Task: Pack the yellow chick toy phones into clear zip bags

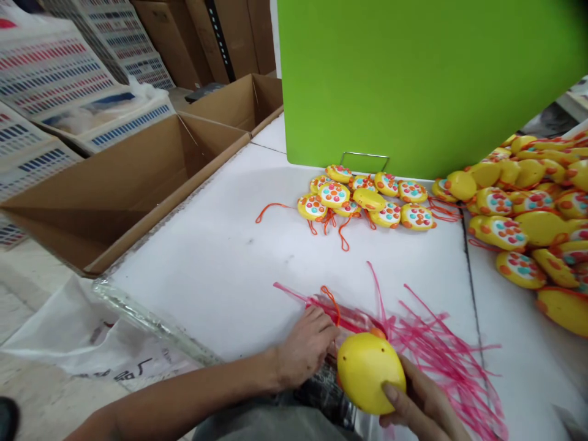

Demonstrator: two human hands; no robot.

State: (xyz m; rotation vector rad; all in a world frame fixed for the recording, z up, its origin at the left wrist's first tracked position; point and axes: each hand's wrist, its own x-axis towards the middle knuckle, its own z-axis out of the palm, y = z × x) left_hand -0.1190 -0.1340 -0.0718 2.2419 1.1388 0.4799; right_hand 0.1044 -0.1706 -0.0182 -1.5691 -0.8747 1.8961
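Head camera: the right hand (425, 401) is closed round the edge of a yellow oval toy (369, 369), plain side showing, just left of pink plastic strips (452, 361) on the white worktop (220, 245), while the left hand (307, 346) curls beside an orange cord loop (332, 298), its grip impossible to tell.

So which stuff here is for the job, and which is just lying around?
Seems part of the job:
- yellow toy in the right hand
- orange cord and pink strips near the left hand
- other yellow toys on the table

Seems just around:
- green board
- cardboard boxes
- slotted baskets
- white bag on the floor
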